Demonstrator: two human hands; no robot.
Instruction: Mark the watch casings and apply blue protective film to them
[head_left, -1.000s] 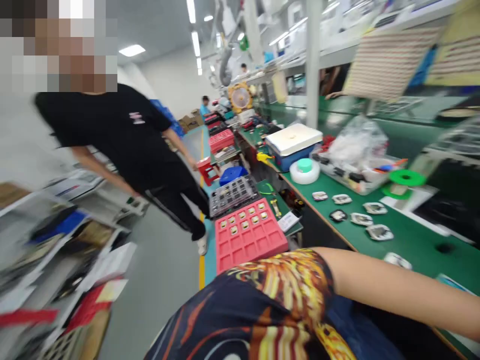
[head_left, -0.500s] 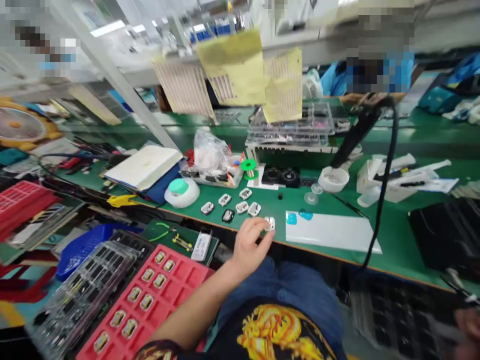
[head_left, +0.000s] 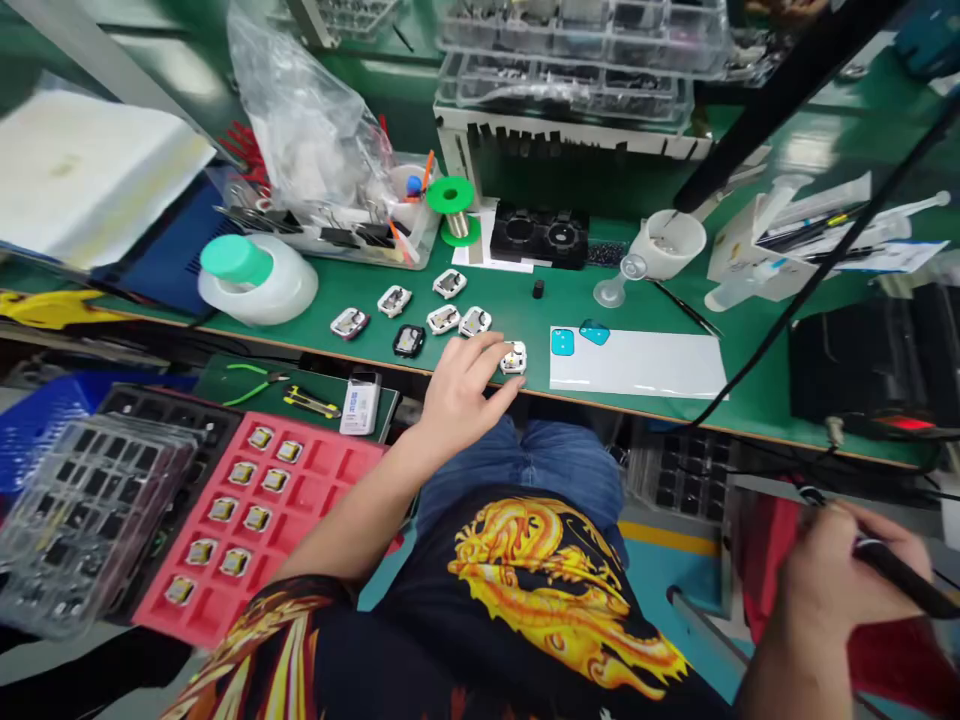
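My left hand (head_left: pixel 465 392) is at the bench's front edge, its thumb and fingertips closed on the edge of a small white watch housing (head_left: pixel 514 357). The housing lies on the green bench, its inner parts facing up. Just left of it are several similar white housings (head_left: pixel 444 319) and a black one (head_left: pixel 409 341). Low at the right, away from the bench top, my right hand (head_left: pixel 844 575) is wrapped round a thick black pen-shaped tool (head_left: pixel 900 570). Its narrow end points up and left; what kind of tool it is I cannot make out.
A white sheet (head_left: pixel 645 365) with two blue pieces lies right of the housings. Behind stand a solder spool (head_left: pixel 453 195), a bottle (head_left: pixel 259 285) and a white cup (head_left: pixel 667 243). A black cable (head_left: pixel 810 290) crosses at right near a black box (head_left: pixel 847 355). A red tray (head_left: pixel 307 500) sits lower left.
The view has tipped down and come closer to the bench. My right hand, blurred at the lower right edge before, now shows with the black tool. My left hand stays at the white housing.
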